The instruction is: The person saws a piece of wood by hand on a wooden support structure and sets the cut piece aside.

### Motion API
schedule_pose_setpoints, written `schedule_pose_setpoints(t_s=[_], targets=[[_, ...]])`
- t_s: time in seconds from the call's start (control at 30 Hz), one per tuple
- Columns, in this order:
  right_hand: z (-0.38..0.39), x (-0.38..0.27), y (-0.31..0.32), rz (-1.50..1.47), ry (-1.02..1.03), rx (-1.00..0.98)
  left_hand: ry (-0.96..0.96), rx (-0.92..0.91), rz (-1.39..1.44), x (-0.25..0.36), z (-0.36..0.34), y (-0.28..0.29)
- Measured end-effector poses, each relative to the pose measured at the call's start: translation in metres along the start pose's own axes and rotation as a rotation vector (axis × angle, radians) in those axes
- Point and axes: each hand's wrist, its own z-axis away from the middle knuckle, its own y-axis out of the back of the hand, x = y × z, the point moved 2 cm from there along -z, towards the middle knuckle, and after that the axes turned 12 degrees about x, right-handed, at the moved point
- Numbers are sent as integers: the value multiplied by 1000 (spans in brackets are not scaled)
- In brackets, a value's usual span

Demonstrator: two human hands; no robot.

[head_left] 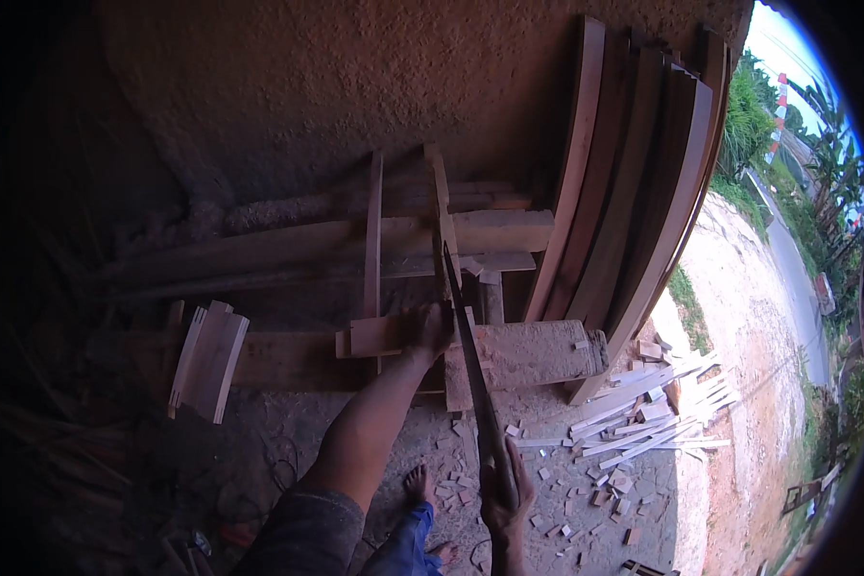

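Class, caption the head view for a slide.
Right hand grips a saw, left hand on a wood piece, near leaning planks.

Bare, matt wood nearly throughout, with a streak of dull metal.
Dark, flat metal with little shine in the blade of the saw (470, 360); plain, matt wood in the short board (379, 336), even-faced and seemingly unvarnished. Rough, uneven wood along the thick beam (538, 355); smoother, sawn-looking faces on the leaning planks (664, 192). Clean-cut, matt wood again in the grooved pieces (208, 363) and the scattered offcuts (653, 408). Pitted, gritty, earthen-looking finish on the wall (307, 86). Matt cloth in the dark sleeve (307, 528) and in the creased blue trousers (403, 542).
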Motion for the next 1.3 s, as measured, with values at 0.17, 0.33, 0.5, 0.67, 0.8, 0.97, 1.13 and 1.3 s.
schedule_pose_setpoints(t_s=[0.17, 0.33, 0.5, 0.67, 0.8, 0.97, 1.13, 1.3], targets=[[71, 31, 50, 59, 40, 18, -3, 70, 27, -1, 0, 1], [64, 3, 48, 140, -50, -63, 7, 85, -24, -23, 3, -17], [-7, 0, -4, 9, -18, 19, 53, -6, -39, 0, -10, -12], [88, 24, 76, 366, 264, -86, 35, 101, -49, -22, -4, -19], [53, 8, 46, 237, 155, -32, -42, 181, -19, -16, 0, -19], [-15, 0, -14, 50, -33, -31, -51, 185, -38, -8, -6, -11], [88, 37, 68, 436, 137, -18, 41, 116, -11, -21, -6, -20], [6, 10, 5, 184, 111, 0, -92, 173, 21, -16, -7, -23]])
